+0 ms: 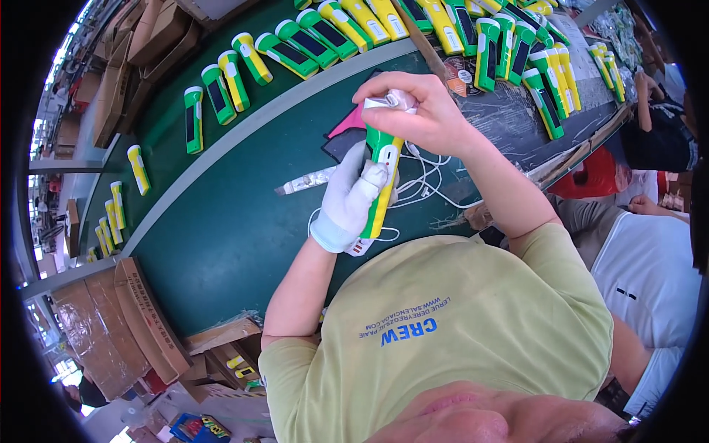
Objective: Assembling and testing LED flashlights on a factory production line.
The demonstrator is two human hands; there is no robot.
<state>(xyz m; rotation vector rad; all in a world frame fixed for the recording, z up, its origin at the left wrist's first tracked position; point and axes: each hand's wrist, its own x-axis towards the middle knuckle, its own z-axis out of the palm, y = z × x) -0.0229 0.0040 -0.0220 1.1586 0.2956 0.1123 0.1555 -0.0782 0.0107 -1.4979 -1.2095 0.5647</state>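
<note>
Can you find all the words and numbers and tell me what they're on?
I won't copy the words out, but here's where I see writing:
Yellow-green shirt: blue lettering, one big word and smaller lines, clear enough to read.
Cardboard flap: a row of dark printed characters, too small to read surely.
Held flashlight: any marks on its white panel are too tiny to read.
</note>
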